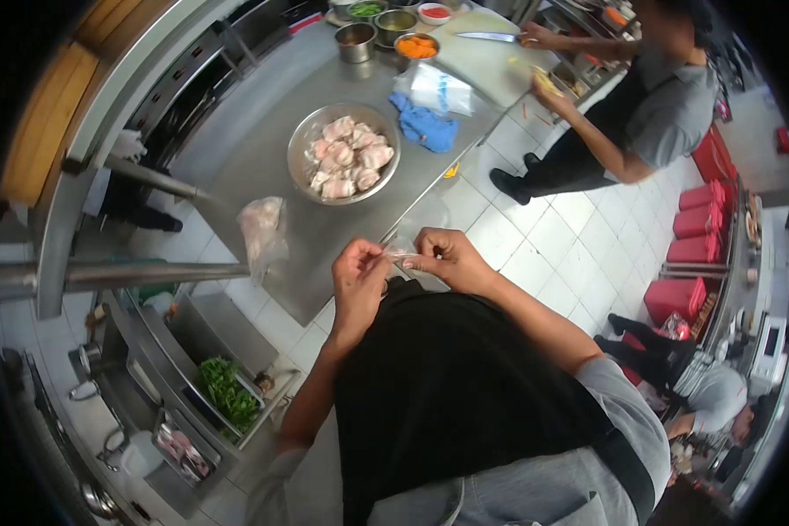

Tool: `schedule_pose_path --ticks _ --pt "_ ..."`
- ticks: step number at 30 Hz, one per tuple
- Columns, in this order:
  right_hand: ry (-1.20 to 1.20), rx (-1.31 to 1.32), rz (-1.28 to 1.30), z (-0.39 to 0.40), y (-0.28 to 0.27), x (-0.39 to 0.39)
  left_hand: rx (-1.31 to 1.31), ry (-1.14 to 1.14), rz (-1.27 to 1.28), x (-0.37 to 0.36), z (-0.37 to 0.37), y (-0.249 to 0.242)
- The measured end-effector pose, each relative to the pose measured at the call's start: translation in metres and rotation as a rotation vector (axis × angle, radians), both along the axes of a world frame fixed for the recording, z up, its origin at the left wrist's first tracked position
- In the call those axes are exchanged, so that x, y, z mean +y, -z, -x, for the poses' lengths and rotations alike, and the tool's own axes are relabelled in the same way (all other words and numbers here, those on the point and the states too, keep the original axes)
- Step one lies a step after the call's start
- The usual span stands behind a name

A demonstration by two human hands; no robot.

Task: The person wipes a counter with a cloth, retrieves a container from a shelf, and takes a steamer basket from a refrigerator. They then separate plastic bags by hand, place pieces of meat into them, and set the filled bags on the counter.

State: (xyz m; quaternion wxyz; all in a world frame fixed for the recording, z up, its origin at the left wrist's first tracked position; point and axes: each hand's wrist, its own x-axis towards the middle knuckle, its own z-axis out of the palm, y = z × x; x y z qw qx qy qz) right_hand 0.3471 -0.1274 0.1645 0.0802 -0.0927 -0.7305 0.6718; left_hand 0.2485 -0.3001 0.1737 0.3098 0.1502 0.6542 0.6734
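My left hand (pixel 360 273) and my right hand (pixel 448 259) are close together in front of my apron, at the near edge of the steel table (pixel 237 167). Fingertips of both hands pinch a thin, clear plastic bag (pixel 401 248); part of it spreads out see-through beyond them. Past my hands on the table stands a steel bowl (pixel 300 188) with several pieces of raw meat (pixel 346 156) in it. To the left, a plastic bag of raw meat (pixel 262 230) lies at the table's edge.
A blue cloth (pixel 426 125) and white plastic bags (pixel 433 88) lie right of the bowl. Metal containers (pixel 357 44) stand at the back. A co-worker (pixel 622 105) holds a knife (pixel 489 37) by a cutting board (pixel 469 66). Leafy greens (pixel 226 393) sit lower left.
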Motion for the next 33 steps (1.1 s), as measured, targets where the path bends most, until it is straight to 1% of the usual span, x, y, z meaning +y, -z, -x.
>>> schedule_pose_path --ticks 1,2,3,4,5,7,8,9,10,11,12,13,14,15,16,17,18,19,20,21,23,24,25,26,27,29,31,33 --pt "-0.087 -0.020 -0.006 0.008 -0.001 -0.003 -0.002 -0.024 0.001 -0.009 0.002 0.005" --pt "-0.155 -0.034 -0.085 0.015 -0.004 -0.003 -0.084 -0.090 -0.077 -0.018 0.002 0.009" --pt "-0.171 -0.039 -0.080 0.023 0.000 -0.003 -0.166 -0.151 -0.156 -0.028 0.002 0.011" --pt "-0.198 -0.012 0.056 0.032 0.006 -0.003 -0.243 -0.162 -0.260 -0.039 0.005 0.010" --pt "-0.223 0.017 0.188 0.040 0.009 -0.004 -0.245 -0.171 -0.262 -0.047 0.008 0.007" --pt "-0.212 0.051 0.193 0.054 0.010 -0.002 -0.192 -0.104 -0.090 -0.062 0.014 -0.003" --pt "-0.176 0.048 0.172 0.063 0.019 0.004 0.038 0.039 0.083 -0.075 0.020 -0.005" --pt "-0.139 0.048 0.148 0.071 0.023 0.011 0.045 0.024 0.076 -0.085 0.024 -0.002" --pt "-0.221 0.015 0.136 0.077 0.013 0.022 0.102 -0.024 0.184 -0.094 0.029 0.003" --pt "-0.237 0.026 0.126 0.084 0.010 0.028 0.160 -0.072 0.292 -0.097 0.032 0.007" --pt "-0.302 0.062 -0.052 0.088 0.007 0.031 0.119 -0.211 0.172 -0.091 0.028 0.003" --pt "-0.363 0.098 -0.229 0.092 0.001 0.032 0.129 -0.223 0.165 -0.080 0.025 -0.005" --pt "-0.333 0.125 -0.301 0.094 -0.005 0.024 0.114 -0.201 0.151 -0.071 0.020 -0.016" --pt "-0.350 0.126 -0.304 0.094 -0.007 0.014 0.094 -0.182 0.138 -0.066 0.015 -0.022" --pt "-0.346 0.182 -0.336 0.098 -0.009 0.005 0.262 -0.171 0.139 -0.060 0.016 -0.003" --pt "-0.338 0.237 -0.365 0.100 -0.012 -0.002 0.263 -0.188 0.135 -0.060 0.014 0.010" --pt "-0.349 0.240 -0.367 0.100 -0.015 -0.009 0.195 -0.179 0.167 -0.060 0.012 0.017" --pt "-0.378 0.301 -0.363 0.102 -0.018 -0.014 0.129 -0.170 0.200 -0.061 0.012 0.021" --pt "-0.406 0.357 -0.352 0.103 -0.019 -0.015 0.000 -0.274 0.148 -0.063 0.011 0.023" --pt "-0.412 0.349 -0.337 0.102 -0.016 -0.014 -0.011 -0.279 0.160 -0.066 0.009 0.020" --pt "-0.522 0.245 -0.395 0.100 -0.010 -0.009 -0.370 -0.587 -0.313 -0.073 0.007 0.005" --pt "-0.523 0.218 -0.434 0.100 0.002 -0.005 -0.475 -0.597 -0.467 -0.078 0.007 0.002" --pt "-0.526 0.217 -0.435 0.103 0.017 -0.004 -0.477 -0.599 -0.469 -0.075 0.002 -0.006" --pt "-0.588 0.246 -0.404 0.107 0.033 -0.005 -0.509 -0.633 -0.326 -0.072 -0.004 -0.018" --pt "-0.623 0.276 -0.399 0.114 0.036 0.004 -0.533 -0.630 -0.196 -0.062 -0.003 -0.028" --pt "-0.635 0.110 -0.370 0.129 0.025 0.019 -0.212 -0.450 0.018 -0.050 -0.007 -0.034" --pt "-0.661 0.083 -0.298 0.145 0.021 0.032 0.110 -0.292 0.416 -0.048 0.003 -0.020" --pt "-0.823 0.081 -0.171 0.155 0.004 0.045 0.282 -0.428 0.433 -0.052 0.012 0.015"
